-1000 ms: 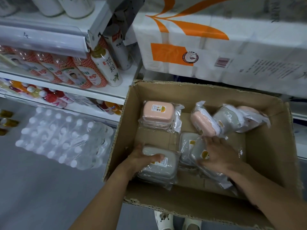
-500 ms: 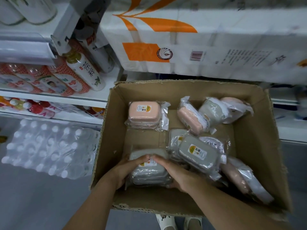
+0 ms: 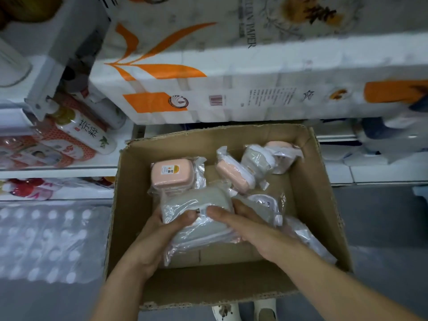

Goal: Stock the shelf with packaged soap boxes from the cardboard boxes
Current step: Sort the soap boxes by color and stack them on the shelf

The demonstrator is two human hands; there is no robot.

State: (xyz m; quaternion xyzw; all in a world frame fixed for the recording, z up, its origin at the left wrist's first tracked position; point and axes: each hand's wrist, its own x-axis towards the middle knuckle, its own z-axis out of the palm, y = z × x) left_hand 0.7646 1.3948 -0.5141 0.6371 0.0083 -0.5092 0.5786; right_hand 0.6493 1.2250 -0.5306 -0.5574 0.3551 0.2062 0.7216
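Head view, looking down: an open cardboard box [image 3: 129, 205] holds plastic-wrapped soap boxes. A pink soap box [image 3: 172, 173] lies flat at the back left; more wrapped pink and grey ones [image 3: 251, 164] lean together at the back right. At the front, both hands grip a stack of grey soap boxes [image 3: 196, 205]. The left hand [image 3: 159, 237] curls its fingers around the stack's left side; the right hand [image 3: 250, 230] clasps the right side, thumb on top. A shelf [image 3: 69, 171] with bottles stands behind, on the left.
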